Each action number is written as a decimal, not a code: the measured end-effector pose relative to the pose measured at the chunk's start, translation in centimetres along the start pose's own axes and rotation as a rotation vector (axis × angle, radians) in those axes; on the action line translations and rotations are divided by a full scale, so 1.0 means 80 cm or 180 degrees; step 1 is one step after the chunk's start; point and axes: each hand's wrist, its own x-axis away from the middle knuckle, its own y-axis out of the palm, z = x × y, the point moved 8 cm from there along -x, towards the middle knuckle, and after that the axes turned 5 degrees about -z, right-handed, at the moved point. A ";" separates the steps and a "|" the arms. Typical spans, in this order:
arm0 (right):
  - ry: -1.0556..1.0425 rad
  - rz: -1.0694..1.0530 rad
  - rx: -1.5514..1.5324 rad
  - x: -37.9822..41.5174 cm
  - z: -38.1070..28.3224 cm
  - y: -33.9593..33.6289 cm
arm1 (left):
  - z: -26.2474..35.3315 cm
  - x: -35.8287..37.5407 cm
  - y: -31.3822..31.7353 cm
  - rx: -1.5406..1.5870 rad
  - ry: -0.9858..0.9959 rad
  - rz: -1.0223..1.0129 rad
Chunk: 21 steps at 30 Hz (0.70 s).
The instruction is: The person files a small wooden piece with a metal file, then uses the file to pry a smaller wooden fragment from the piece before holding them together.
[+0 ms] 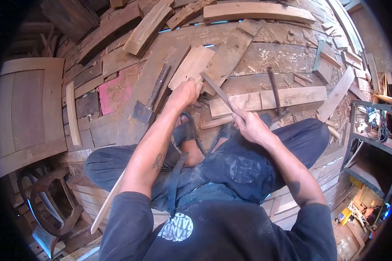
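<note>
On plank floor, left hand [186,93] gripping board [191,66], right hand [248,124] holding chisel [216,89]

Both arms extend forward and downward from the shoulders, bare from the short sleeves onward, converging ahead of the bent knees. The left arm is nearly straight, forearm tattoo facing up; the left hand [185,93] is closed in a fist, knuckles upward, at full reach. The right arm is bent at the elbow, forearm angled inward; the right hand [248,124] is closed, fingers curled, thumb on top, nearer the body than the left.
</note>
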 end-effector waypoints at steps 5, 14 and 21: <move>-0.0126 0.0137 0.0462 -0.089 -0.025 -0.006 | 0.003 -0.003 0.002 -0.0024 0.0070 0.0012; 0.0389 -0.0468 0.0174 -0.027 -0.008 -0.022 | 0.002 -0.015 0.014 0.0070 0.0026 -0.0349; 0.0218 -0.0355 0.0170 -0.064 -0.012 -0.013 | 0.009 -0.004 0.003 0.0001 -0.0007 -0.0219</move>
